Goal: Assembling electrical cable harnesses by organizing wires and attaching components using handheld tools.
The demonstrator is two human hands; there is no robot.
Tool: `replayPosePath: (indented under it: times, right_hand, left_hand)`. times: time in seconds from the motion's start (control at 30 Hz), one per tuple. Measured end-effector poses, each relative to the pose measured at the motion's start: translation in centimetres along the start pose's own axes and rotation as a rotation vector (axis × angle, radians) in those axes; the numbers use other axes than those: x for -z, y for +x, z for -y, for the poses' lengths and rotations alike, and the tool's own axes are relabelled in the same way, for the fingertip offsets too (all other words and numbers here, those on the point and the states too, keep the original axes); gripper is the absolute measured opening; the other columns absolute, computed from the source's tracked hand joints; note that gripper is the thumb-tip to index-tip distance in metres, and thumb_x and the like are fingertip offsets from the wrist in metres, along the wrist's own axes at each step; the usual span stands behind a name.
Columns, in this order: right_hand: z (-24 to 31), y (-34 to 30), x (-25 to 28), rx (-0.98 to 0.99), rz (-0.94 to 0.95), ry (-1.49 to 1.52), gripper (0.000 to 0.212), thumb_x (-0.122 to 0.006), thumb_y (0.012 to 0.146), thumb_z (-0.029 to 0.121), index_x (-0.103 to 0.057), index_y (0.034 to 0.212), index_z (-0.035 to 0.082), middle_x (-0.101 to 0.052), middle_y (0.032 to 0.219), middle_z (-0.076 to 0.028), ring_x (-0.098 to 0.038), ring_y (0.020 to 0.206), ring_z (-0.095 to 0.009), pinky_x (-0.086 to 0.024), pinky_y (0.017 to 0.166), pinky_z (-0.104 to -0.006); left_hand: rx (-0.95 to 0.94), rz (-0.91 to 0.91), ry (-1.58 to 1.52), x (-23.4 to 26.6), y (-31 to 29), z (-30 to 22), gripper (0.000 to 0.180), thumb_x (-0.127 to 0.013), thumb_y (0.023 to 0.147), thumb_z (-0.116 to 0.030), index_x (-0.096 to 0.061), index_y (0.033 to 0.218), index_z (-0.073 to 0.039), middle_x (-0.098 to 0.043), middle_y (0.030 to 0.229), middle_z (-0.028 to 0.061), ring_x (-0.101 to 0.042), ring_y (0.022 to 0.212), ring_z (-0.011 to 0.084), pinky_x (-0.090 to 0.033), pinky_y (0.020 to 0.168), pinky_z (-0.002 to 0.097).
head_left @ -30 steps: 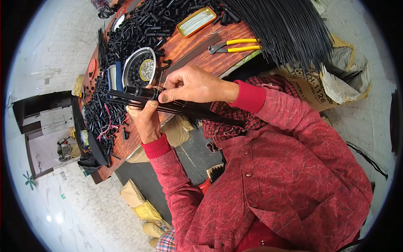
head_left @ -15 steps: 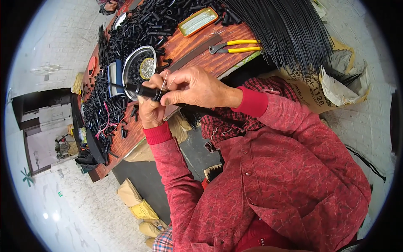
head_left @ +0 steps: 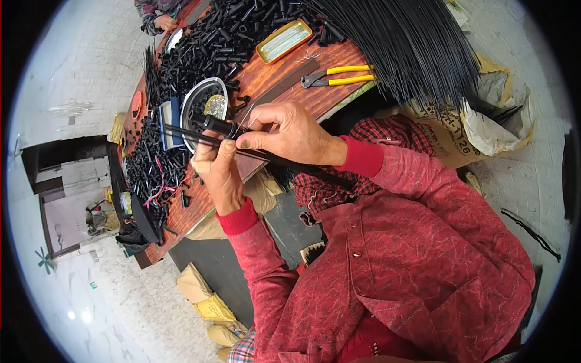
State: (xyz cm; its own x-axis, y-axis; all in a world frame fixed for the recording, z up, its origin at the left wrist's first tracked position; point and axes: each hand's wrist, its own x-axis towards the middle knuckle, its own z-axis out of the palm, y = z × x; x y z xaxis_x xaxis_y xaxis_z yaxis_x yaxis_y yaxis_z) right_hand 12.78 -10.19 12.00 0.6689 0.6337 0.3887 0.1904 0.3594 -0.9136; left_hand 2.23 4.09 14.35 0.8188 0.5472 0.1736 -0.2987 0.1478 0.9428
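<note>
Both my hands meet over the near edge of the table. My left hand [head_left: 219,175] is closed, its thumb and fingers round thin black rods [head_left: 192,135] that run back toward my lap. Above these rods lies a short, thick black tube-shaped fitting [head_left: 219,125], pointing away to the left. My right hand [head_left: 293,134] is closed too, thumb and fingertips pinched at the fitting's near end. A thin silver pin [head_left: 248,114] sticks up at those right fingertips. How the rods and fitting join is hidden by my fingers.
A heap of black plastic fittings [head_left: 209,54] covers the far table. A metal bowl [head_left: 186,100] holds a small tin [head_left: 215,106]. Nearby lie a yellow-rimmed tray [head_left: 283,41] of pins, yellow-handled pincers [head_left: 339,76] and a rod bundle [head_left: 405,48]. Another person's hand [head_left: 165,23] shows far left.
My left hand has lowered slightly and turned, its thumb now on the rods. The rods now show apart from the fitting, below it. My right hand stays nearly in place.
</note>
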Motion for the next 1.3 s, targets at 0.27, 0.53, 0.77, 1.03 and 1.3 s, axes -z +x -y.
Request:
replayPosePath:
  times: [0.27,0.53,0.77,1.03,1.3]
  right_hand:
    - [0.9,-0.6,-0.6,0.110,-0.066,-0.199,0.020,-0.080,0.078,0.018,-0.066,0.076,0.004,-0.063,0.068,-0.007,-0.060,0.060,-0.018,-0.044,0.054,-0.0310]
    - [0.5,-0.8,-0.4,-0.002,0.026,-0.106,0.020,-0.078,0.081,0.020,-0.068,0.084,0.002,-0.066,0.072,-0.006,-0.062,0.065,-0.013,-0.048,0.060,-0.0302]
    - [-0.7,0.1,0.5,-0.238,0.194,0.161,0.024,-0.078,0.085,0.025,-0.067,0.081,0.003,-0.059,0.071,0.004,-0.050,0.069,-0.004,-0.042,0.061,-0.0242]
    - [-0.2,1.4,1.5,-0.539,0.372,0.375,0.028,-0.078,0.085,0.029,-0.064,0.076,0.007,-0.056,0.067,0.006,-0.047,0.061,-0.003,-0.034,0.053,-0.0217]
    - [-0.6,1.0,1.2,-0.222,0.282,0.139,0.026,-0.075,0.088,0.026,-0.064,0.077,0.006,-0.054,0.067,0.008,-0.045,0.064,-0.001,-0.036,0.055,-0.0215]
  left_hand:
    - [0.124,-0.094,0.467,-2.0,-1.5,-5.4,0.033,-0.076,0.084,-0.006,-0.066,0.113,0.005,-0.069,0.101,0.0087,-0.063,0.089,0.0138,-0.050,0.084,0.0271]
    - [-0.007,-0.128,0.436,-1.5,-1.6,-3.6,0.027,-0.076,0.084,-0.005,-0.067,0.108,0.003,-0.069,0.097,0.0056,-0.061,0.085,0.0121,-0.049,0.080,0.0266]
    - [-0.020,-0.008,0.381,0.8,-0.9,-2.7,0.039,-0.077,0.084,-0.009,-0.064,0.118,0.005,-0.068,0.111,0.0110,-0.064,0.097,0.0170,-0.048,0.093,0.0317]
    - [-0.032,0.016,0.402,1.1,-0.7,-2.6,0.038,-0.077,0.084,-0.009,-0.064,0.117,0.006,-0.068,0.110,0.0106,-0.063,0.098,0.0174,-0.048,0.092,0.0314]
    - [-0.041,-0.054,0.381,0.0,-1.0,-1.9,0.036,-0.075,0.086,-0.009,-0.063,0.117,0.006,-0.067,0.111,0.0116,-0.063,0.098,0.0180,-0.049,0.092,0.0320]
